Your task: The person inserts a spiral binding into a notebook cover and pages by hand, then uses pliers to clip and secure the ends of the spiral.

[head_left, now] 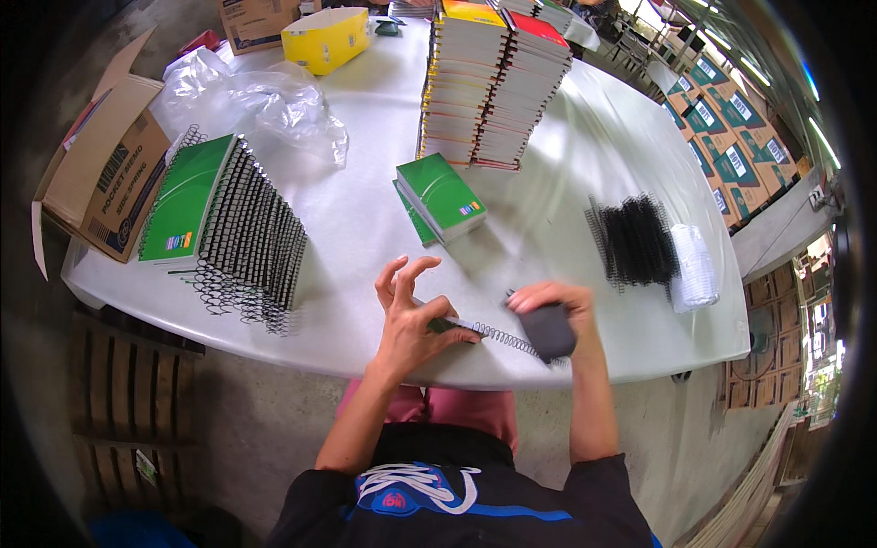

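Near the table's front edge, my left hand (408, 320) pinches a small notebook (445, 324) between thumb and index finger; its other fingers are raised and apart. The notebook is seen nearly edge-on and mostly hidden by the hand. From its edge a black spiral coil (498, 335) runs out to the right. My right hand (564, 300), slightly blurred, is closed on a dark grey pad (548, 331) that lies over the coil's right end. Whether the pad touches the coil I cannot tell. Beyond my hands lies a short stack of green-covered notebooks (440, 194).
At left, spiral-bound green notebooks (189, 196) are piled beside an open carton (123, 183). A see-through plastic bag (283, 105) and yellow box (326, 41) lie behind. Tall notebook stacks (466, 91) stand at the back. Black coils (637, 239) and a white wrapped bundle (694, 267) lie right.
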The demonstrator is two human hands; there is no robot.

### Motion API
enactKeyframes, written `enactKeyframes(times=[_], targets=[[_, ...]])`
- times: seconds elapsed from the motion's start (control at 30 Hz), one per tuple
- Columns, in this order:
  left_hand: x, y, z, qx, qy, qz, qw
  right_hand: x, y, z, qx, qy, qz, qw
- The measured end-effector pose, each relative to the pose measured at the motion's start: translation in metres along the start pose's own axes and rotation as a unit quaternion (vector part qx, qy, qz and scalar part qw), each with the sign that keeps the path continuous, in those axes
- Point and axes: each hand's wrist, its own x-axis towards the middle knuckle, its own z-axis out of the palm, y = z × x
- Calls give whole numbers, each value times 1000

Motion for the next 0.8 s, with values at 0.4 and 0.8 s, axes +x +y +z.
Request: enactKeyframes(times=[0.4,0.8], targets=[[2,-6,-2,-55,-32,-11,998,8,9,16,-58,-56,-29,996],[-1,-16,0,-137,-33,-47,989,15,20,22,-156,-11,49,987]])
